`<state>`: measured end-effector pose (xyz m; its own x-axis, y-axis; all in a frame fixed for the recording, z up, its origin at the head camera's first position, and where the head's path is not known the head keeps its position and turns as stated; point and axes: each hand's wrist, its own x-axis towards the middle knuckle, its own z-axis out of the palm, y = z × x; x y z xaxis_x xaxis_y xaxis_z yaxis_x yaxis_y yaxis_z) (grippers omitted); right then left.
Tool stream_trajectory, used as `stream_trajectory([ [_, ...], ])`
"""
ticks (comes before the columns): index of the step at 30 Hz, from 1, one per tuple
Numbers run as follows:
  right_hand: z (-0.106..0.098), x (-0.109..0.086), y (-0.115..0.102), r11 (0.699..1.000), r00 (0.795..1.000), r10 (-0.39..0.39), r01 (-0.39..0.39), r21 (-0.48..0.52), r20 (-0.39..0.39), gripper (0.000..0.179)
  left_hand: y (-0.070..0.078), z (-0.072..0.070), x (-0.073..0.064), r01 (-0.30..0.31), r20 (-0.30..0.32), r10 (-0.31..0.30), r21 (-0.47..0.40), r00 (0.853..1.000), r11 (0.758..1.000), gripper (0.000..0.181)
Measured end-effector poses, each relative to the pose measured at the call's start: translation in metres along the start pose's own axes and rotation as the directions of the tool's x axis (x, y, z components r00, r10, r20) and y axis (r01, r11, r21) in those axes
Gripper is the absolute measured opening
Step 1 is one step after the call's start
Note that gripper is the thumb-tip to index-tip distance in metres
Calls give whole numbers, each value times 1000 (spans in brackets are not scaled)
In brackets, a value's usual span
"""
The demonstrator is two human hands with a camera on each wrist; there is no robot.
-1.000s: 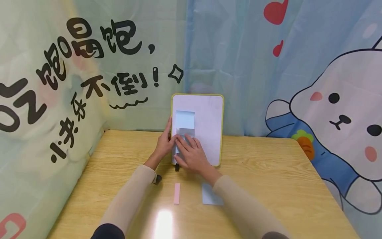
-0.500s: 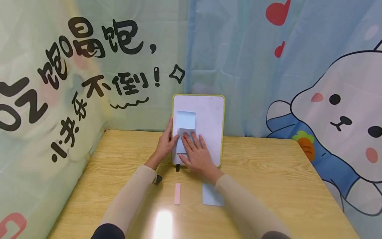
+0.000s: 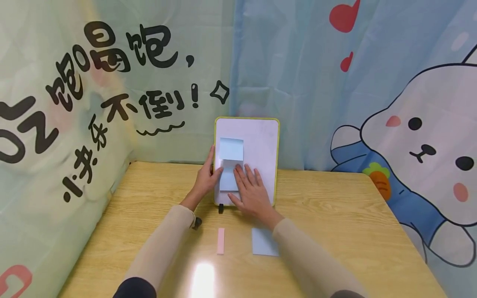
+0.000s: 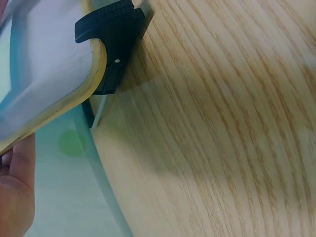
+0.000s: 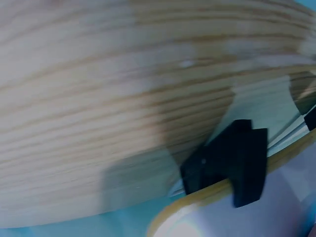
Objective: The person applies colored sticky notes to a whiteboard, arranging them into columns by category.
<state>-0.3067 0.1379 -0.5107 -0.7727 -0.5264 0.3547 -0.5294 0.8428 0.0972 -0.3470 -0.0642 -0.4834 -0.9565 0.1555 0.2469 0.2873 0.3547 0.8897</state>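
Observation:
A whiteboard (image 3: 262,145) with a yellow rim leans back on the table near the curtain. My left hand (image 3: 203,182) grips its left edge, thumb in front and fingers behind; in the left wrist view part of that hand (image 4: 17,192) shows behind the rim. Two light blue sticky notes are on the board, an upper note (image 3: 231,149) and a lower note (image 3: 227,180), one under the other. With straight, slightly spread fingers, my right hand (image 3: 253,196) lies against the board, its fingertips over the lower note's right edge.
Black stand feet, one foot (image 4: 111,44) at left and another foot (image 5: 237,158) in the right wrist view, clasp the board's bottom rim. On the wooden table (image 3: 335,231) lie a pink strip (image 3: 221,241) and a blue square of paper (image 3: 263,242), partly under my right forearm.
My right hand has slid rightward across the lower note, uncovering most of it, and its fingers have parted from my left thumb. The left hand keeps its hold on the board's edge.

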Motion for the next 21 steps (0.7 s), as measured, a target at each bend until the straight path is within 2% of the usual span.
stream_trajectory([
  [6, -1, -7, 6, 998, 999, 32, -31, -48, 26, 92, 0, 1, -1, 7, -7, -7, -11, 1000, 1000, 77],
  [12, -2, -8, 5, 999, 999, 32, -32, -13, 6, 86, -2, 0, -1, 9, -14, -9, -2, 1000, 1000, 75],
  [21, 2, -5, -6, 999, 992, -18, 23, 37, -124, 87, -1, 2, -1, 11, -11, -11, 23, 1000, 1000, 73],
])
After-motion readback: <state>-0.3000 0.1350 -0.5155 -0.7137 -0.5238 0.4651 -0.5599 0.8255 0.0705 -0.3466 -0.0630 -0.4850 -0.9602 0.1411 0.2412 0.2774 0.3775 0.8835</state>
